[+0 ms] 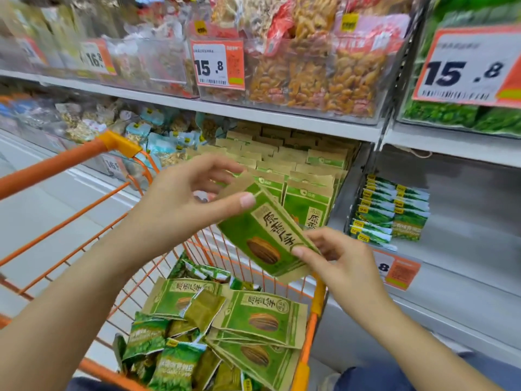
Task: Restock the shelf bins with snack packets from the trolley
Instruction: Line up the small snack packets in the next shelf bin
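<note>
Seen from the head camera, two bare forearms reach forward over an orange wire trolley [84, 198]. Its basket holds a loose heap of green seed packets [262, 314] with a striped seed printed on the front, along with smaller green snack bags [177, 365] at the near end. The left hand [180, 198] is raised above the trolley, its thumb pressed on the upper edge of a held stack of packets [265, 235] and its fingers curled behind the top. The right hand [338, 263] pinches the lower right corner of that same stack between thumb and fingers. The stack is tilted, top toward the left, and appears to be several packets thick, though the exact count cannot be told. Just behind it, a shelf bin [296, 170] is packed with upright rows of matching kraft-and-green packets. To the right, on a lower shelf [465, 249], sits a small block of green bags [392, 210]. Above, clear bins hold orange snacks [315, 77], with a price tag [218, 64] reading 15.8 clipped in front.
</note>
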